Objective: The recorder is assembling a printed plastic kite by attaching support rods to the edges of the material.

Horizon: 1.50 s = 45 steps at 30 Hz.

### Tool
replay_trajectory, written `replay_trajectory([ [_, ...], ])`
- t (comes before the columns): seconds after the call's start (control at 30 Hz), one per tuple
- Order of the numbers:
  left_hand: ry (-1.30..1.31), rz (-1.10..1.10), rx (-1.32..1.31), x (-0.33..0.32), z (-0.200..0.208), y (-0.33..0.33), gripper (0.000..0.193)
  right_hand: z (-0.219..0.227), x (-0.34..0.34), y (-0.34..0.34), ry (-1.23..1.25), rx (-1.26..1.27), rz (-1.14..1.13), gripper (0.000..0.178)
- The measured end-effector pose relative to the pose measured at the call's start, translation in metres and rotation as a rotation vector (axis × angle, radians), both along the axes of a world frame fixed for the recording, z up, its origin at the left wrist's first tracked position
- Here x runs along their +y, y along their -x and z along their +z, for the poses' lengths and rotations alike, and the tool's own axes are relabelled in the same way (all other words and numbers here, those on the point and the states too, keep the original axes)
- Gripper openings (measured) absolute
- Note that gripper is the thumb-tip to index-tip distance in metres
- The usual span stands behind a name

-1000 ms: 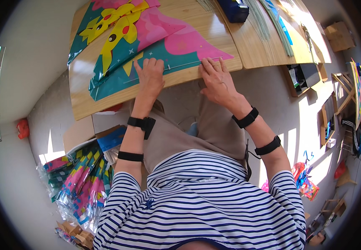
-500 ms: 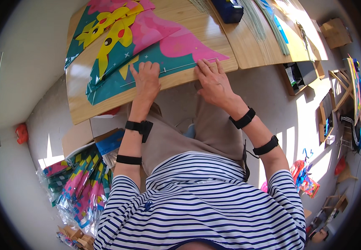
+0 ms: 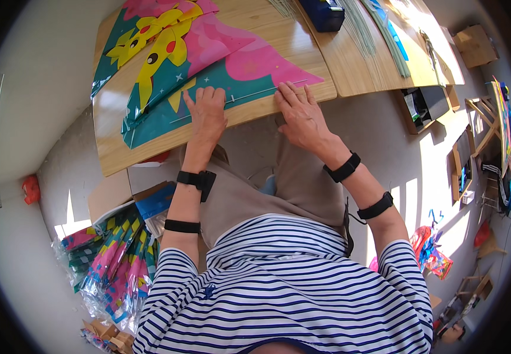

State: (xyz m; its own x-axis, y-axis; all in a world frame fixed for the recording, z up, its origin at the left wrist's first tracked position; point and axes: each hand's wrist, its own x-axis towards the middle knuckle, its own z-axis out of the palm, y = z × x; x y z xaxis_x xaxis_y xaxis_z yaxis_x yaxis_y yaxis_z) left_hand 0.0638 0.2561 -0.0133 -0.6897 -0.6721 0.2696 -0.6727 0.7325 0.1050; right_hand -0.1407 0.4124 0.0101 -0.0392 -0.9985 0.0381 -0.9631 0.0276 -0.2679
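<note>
Touching the printed sheet [image 3: 251, 62] by a thin rod [image 3: 256, 93], right hand [image 3: 304, 115] lay flattish, gripping nothing; left hand [image 3: 208, 112] half-curled, grip unclear.

Dark blue box [image 3: 323, 16] near left edge of right-hand tabletop [image 3: 354, 75]; brown carton [image 3: 475, 47] beyond right edge, open box [image 3: 408, 116] below near edge. Red bag [image 3: 30, 189], left edge of floor [image 3: 71, 162].
</note>
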Motion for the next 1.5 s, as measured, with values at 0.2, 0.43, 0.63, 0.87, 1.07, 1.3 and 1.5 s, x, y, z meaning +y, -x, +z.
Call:
replay_trajectory([
  [0.2, -0.001, -0.006, 0.007, 0.0, 0.0, 0.0, 0.024, 0.004, 0.0, 0.0, -0.017, 0.016, -0.007, 0.085],
  [0.43, -0.011, -0.006, 0.015, 0.0, 0.001, 0.0, 0.023, 0.003, 0.0, -0.001, -0.028, 0.045, -0.019, 0.085],
  [0.63, -0.02, -0.001, 0.015, 0.001, 0.003, 0.0, 0.022, 0.003, 0.001, -0.001, -0.023, 0.044, -0.019, 0.084],
  [0.87, -0.029, 0.002, 0.03, 0.002, 0.003, -0.002, 0.02, 0.004, 0.0, 0.0, -0.023, 0.032, -0.019, 0.083],
  [1.07, -0.026, 0.003, 0.061, 0.002, 0.003, -0.005, 0.017, 0.001, 0.0, 0.001, 0.018, 0.037, -0.002, 0.083],
  [1.3, 0.006, 0.016, 0.051, 0.001, 0.008, -0.006, 0.006, 0.004, -0.002, 0.004, 0.046, 0.016, -0.005, 0.078],
  [1.5, -0.026, -0.004, 0.179, 0.019, 0.033, -0.012, 0.008, 0.015, -0.014, 0.031, 0.22, -0.047, -0.097, 0.053],
])
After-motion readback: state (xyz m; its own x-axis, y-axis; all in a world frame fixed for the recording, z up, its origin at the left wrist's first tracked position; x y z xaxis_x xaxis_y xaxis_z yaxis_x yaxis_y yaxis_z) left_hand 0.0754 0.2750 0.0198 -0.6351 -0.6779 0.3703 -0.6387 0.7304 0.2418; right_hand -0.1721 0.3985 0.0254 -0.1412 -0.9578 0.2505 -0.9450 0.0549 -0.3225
